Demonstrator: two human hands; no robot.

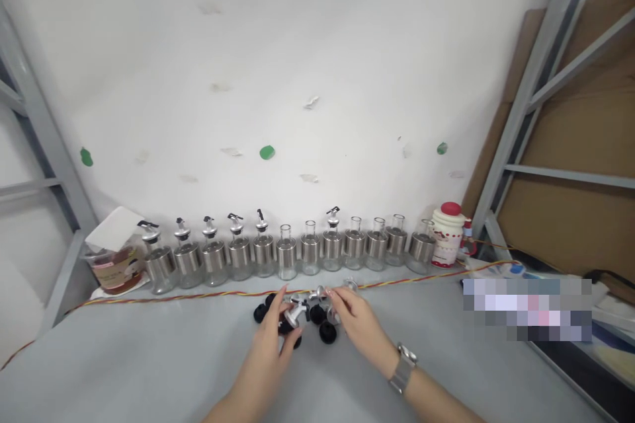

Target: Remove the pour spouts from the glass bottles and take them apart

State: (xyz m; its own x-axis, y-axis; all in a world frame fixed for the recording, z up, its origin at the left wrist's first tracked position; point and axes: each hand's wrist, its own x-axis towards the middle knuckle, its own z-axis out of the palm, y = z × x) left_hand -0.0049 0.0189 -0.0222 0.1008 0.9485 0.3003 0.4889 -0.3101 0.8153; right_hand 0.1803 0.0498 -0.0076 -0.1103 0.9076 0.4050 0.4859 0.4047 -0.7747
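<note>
My left hand [268, 337] is closed around a silver pour spout [296, 312] with a black flap, tilted between thumb and fingers. My right hand [360, 324] pinches another small silver spout part [318, 292] at its fingertips. Under and between both hands lies a pile of loose spouts, among them a black stopper [327, 332] and one more black stopper [260, 312]; the fingers partly hide the pile. Behind them, glass bottles with steel sleeves stand in a row along the wall. Some carry spouts, such as the leftmost bottle [161, 269]; others have bare necks, like this bottle [286, 252].
A twisted red and yellow wire [198, 296] runs across the grey table [149, 357] before the bottles. A plastic tub [115, 271] stands at the left end, a white jar with a red lid [445, 238] at the right. Grey metal posts flank the table.
</note>
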